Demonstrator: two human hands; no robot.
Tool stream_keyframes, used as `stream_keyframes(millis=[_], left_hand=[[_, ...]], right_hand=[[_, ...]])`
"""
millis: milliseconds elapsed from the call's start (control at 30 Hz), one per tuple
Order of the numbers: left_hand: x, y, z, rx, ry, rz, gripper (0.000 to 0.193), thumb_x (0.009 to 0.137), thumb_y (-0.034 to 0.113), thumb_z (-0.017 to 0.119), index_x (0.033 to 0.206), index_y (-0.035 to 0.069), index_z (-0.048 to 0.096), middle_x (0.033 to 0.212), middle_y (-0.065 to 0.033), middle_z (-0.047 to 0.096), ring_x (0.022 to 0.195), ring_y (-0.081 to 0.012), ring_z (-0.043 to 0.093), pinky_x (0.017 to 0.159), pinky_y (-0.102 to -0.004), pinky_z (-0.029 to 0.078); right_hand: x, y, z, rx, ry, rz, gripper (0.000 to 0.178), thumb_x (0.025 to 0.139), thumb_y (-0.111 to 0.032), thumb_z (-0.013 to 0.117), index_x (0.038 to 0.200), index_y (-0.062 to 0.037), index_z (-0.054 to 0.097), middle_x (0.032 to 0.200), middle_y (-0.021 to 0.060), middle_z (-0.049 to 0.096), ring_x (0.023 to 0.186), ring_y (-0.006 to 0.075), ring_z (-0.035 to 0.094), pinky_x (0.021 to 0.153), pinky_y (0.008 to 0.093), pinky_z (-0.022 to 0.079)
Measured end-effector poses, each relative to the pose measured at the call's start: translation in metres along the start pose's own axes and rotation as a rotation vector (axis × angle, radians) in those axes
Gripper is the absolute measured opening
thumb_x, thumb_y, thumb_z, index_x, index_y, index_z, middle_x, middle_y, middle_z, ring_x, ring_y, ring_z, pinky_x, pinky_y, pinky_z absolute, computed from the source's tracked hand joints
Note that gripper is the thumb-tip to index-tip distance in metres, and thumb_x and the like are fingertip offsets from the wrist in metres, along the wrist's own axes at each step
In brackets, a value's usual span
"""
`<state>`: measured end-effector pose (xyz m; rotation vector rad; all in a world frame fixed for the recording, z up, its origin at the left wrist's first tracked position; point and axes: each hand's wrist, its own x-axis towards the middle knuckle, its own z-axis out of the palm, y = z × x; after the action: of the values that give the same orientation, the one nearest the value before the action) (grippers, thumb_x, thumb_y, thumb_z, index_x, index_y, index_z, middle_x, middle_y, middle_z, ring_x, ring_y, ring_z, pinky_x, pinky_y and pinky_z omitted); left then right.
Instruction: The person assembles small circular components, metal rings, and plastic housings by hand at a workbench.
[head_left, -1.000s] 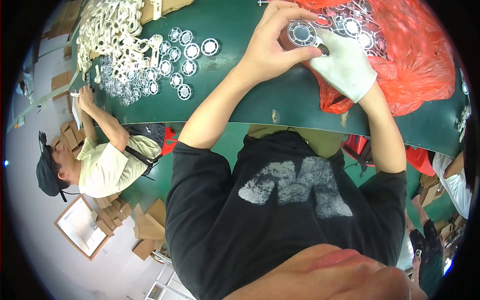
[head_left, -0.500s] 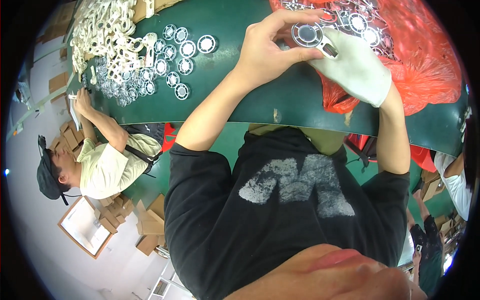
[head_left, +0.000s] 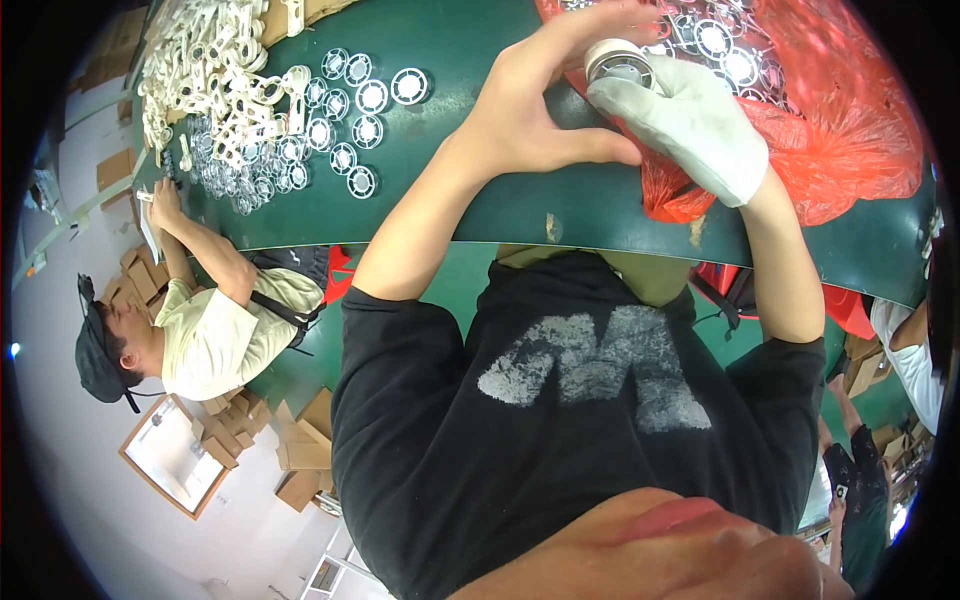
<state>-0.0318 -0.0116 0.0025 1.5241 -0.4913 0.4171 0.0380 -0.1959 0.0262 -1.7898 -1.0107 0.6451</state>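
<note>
My right hand (head_left: 697, 128), in a white glove, grips a white handled part with a round ring head (head_left: 618, 62) and a dark centre; its handle is mostly hidden by the glove. My bare left hand (head_left: 525, 118) is just left of it, thumb and fingers spread wide apart around the ring head and holding nothing. Behind the hands, silver spoked rings (head_left: 714, 38) lie in a red plastic bag (head_left: 850, 130). On the green table (head_left: 450, 40) to the left, several separate silver spoked rings (head_left: 372, 97) lie near a pile of white handled parts (head_left: 215, 80).
A smaller heap of clear and silver rings (head_left: 240, 180) borders the white pile. The table's front edge (head_left: 400, 245) runs below my forearms. A person in a dark cap (head_left: 200, 330) works at the left. Cardboard boxes (head_left: 305, 440) stand on the floor behind.
My left thumb and fingers have come off the ring-headed part and spread apart. My gloved right hand has tilted the part, so its ring now shows from the side.
</note>
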Motion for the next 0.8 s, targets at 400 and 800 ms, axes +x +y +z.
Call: stream_keyframes(millis=[400, 800], left_hand=[[0.0, -0.009, -0.006, -0.127, 0.001, -0.232, 0.027, 0.097, 0.012, 0.071, 0.121, -0.001, 0.071, 0.113, -0.011, 0.074, 0.107, -0.0201, 0.07, 0.092, -0.0345, 0.058], [0.102, -0.001, -0.14, -0.196, 0.49, -0.432, 0.04, 0.103, 0.015, 0.061, 0.138, -0.003, 0.053, 0.121, -0.0122, 0.07, 0.097, -0.019, 0.07, 0.082, -0.0315, 0.057]], right_hand=[[0.0, 0.006, 0.017, -0.269, 0.26, 0.006, 0.03, 0.097, -0.037, 0.07, 0.104, -0.0081, 0.072, 0.079, 0.0152, 0.069, 0.07, 0.0343, 0.068, 0.065, 0.0397, 0.055], [-0.004, 0.014, 0.009, -0.278, 0.228, 0.095, 0.038, 0.097, -0.035, 0.066, 0.125, -0.0096, 0.07, 0.101, 0.0132, 0.076, 0.092, 0.0275, 0.074, 0.082, 0.0347, 0.056]])
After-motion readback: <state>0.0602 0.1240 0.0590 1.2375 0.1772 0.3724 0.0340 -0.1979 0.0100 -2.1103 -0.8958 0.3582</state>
